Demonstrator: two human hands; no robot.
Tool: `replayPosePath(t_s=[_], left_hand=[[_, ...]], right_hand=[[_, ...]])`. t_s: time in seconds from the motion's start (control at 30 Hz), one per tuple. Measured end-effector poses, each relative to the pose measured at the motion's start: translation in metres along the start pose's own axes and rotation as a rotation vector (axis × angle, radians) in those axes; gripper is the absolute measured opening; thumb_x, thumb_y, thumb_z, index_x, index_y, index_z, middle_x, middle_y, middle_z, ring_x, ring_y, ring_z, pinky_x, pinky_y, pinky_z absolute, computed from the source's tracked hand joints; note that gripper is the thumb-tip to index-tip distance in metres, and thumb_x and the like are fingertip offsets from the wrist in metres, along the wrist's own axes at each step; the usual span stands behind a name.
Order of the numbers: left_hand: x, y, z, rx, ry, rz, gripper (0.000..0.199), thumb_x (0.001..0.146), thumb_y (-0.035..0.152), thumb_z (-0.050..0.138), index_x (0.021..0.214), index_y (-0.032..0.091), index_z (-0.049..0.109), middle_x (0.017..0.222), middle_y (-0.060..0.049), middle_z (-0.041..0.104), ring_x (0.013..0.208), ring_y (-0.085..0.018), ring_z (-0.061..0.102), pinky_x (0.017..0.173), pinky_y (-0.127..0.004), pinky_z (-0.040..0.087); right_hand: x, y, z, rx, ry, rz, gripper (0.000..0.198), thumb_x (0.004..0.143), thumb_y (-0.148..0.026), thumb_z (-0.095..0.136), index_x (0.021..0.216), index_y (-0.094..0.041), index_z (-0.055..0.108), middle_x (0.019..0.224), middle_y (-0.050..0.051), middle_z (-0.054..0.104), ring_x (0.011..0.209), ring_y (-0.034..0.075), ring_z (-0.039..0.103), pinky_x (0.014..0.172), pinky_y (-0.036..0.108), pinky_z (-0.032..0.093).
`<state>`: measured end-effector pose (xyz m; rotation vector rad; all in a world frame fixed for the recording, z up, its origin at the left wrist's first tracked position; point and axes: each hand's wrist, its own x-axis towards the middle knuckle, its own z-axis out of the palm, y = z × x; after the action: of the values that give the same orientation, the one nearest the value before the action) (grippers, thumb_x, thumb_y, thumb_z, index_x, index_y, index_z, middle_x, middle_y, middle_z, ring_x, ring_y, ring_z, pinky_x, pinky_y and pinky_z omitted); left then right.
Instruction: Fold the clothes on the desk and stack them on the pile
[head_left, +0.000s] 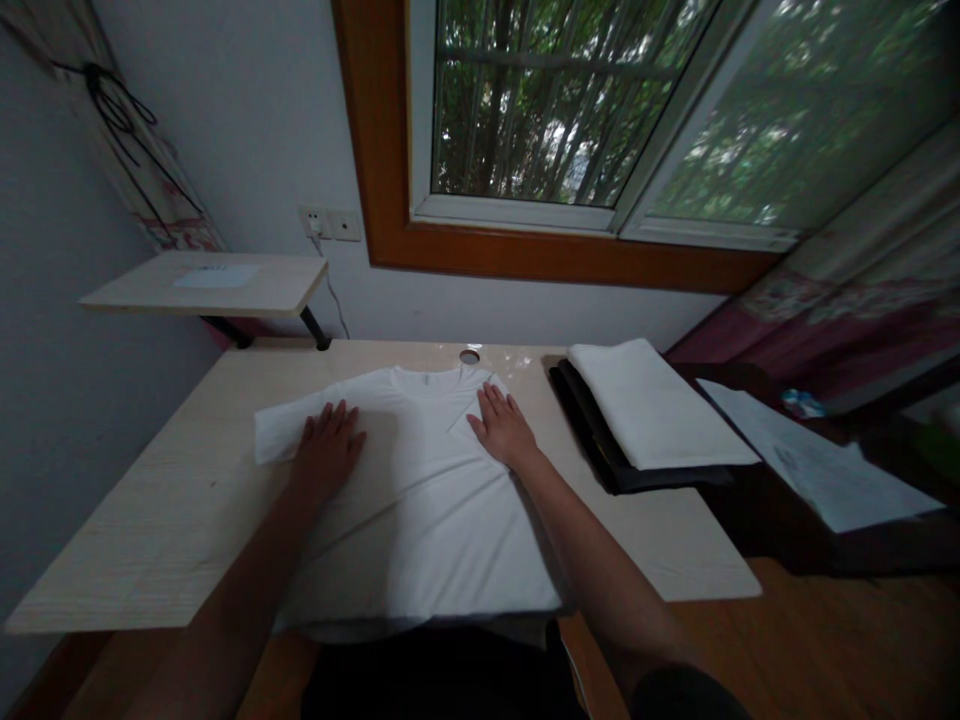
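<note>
A white T-shirt (427, 480) lies spread over the desk, its neckline toward the window and its hem at the near edge. One sleeve extends out flat at the left; on the right side no sleeve sticks out past the body of the shirt. My left hand (328, 445) rests flat on the shirt near the left sleeve, fingers spread. Near the right shoulder, my right hand (501, 425) presses flat on the cloth with its fingers stretched out. Soft creases run across the middle of the shirt.
Folded white cloth (660, 405) lies on black folded fabric (600, 440) at the desk's right. A raised shelf (277, 285) stands at the back left. Behind the shirt is a round hole (469, 357) in the desk (165, 520). Papers (810, 455) lie farther right.
</note>
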<state>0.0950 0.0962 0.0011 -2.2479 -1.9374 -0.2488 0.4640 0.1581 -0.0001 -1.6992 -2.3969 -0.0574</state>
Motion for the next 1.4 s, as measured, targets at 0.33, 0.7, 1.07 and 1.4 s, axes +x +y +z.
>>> replayPosePath(t_s=[0.33,0.7,1.07,1.4], left_hand=[[0.035,0.042,0.006,-0.080,0.035,0.038,0.059,0.103,0.044,0.031,0.149,0.013,0.051,0.162,-0.019,0.042,0.153,-0.036,0.033,0.125,-0.061,0.024],[0.085,0.023,0.032,-0.070,0.070,0.000,0.062,0.103,0.048,0.031,0.152,0.014,0.047,0.164,-0.018,0.038,0.154,-0.032,0.034,0.124,-0.057,0.024],[0.094,0.012,0.036,-0.078,0.033,0.002,0.063,0.103,0.050,0.030,0.155,0.016,0.043,0.165,-0.016,0.036,0.154,-0.032,0.032,0.125,-0.059,0.021],[0.082,0.005,0.019,-0.241,0.159,0.113,0.051,0.102,0.029,0.028,0.138,0.015,0.062,0.152,-0.010,0.057,0.149,-0.022,0.043,0.127,-0.046,0.030]], right_hand=[[-0.005,0.009,-0.005,0.022,-0.020,0.011,0.069,0.107,-0.052,0.033,0.159,-0.005,0.035,0.168,0.019,0.024,0.157,0.029,0.024,0.128,0.048,0.017],[0.015,0.000,-0.003,0.036,-0.025,0.092,0.064,0.107,-0.044,0.035,0.157,-0.004,0.038,0.167,0.020,0.027,0.157,0.029,0.025,0.127,0.049,0.017],[0.035,-0.008,0.004,0.027,0.042,0.243,0.068,0.106,-0.047,0.036,0.156,-0.001,0.039,0.167,0.023,0.027,0.157,0.032,0.024,0.126,0.052,0.017],[0.028,-0.010,0.001,0.045,0.177,0.189,0.059,0.107,-0.040,0.033,0.151,-0.004,0.047,0.162,0.022,0.039,0.153,0.030,0.032,0.126,0.048,0.020]])
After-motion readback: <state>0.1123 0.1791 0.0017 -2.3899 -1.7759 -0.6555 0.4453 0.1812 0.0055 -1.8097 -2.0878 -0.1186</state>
